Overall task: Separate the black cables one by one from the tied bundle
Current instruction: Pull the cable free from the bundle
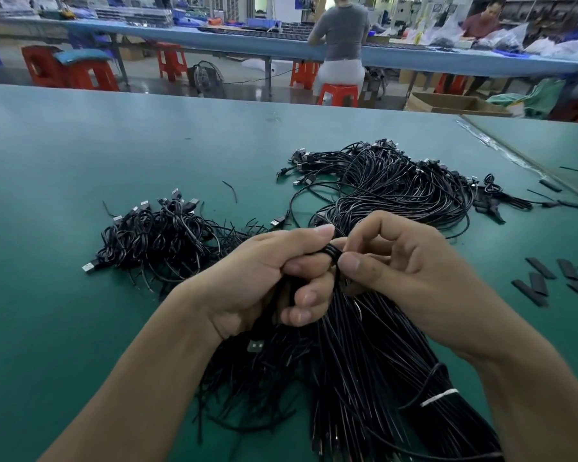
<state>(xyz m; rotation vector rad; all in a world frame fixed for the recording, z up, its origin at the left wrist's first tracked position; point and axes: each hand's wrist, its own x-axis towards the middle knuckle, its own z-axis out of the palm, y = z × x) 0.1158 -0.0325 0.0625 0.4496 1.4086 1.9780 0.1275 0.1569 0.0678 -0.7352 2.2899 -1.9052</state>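
A thick bundle of black cables [381,361] runs from the table's near edge up under both hands and fans out into loops beyond them. A white tie [438,397] binds it near the bottom right. My left hand [264,278] grips a handful of the cables in a fist. My right hand [397,268] pinches a few black strands between thumb and forefinger, right against the left fingertips. The spot where the strands part is hidden by my fingers.
A loose heap of black cables with USB plugs [157,238] lies to the left on the green table [80,161]. Short black strips [541,271] are scattered at the right. Across the aisle, people work at a long bench among red stools.
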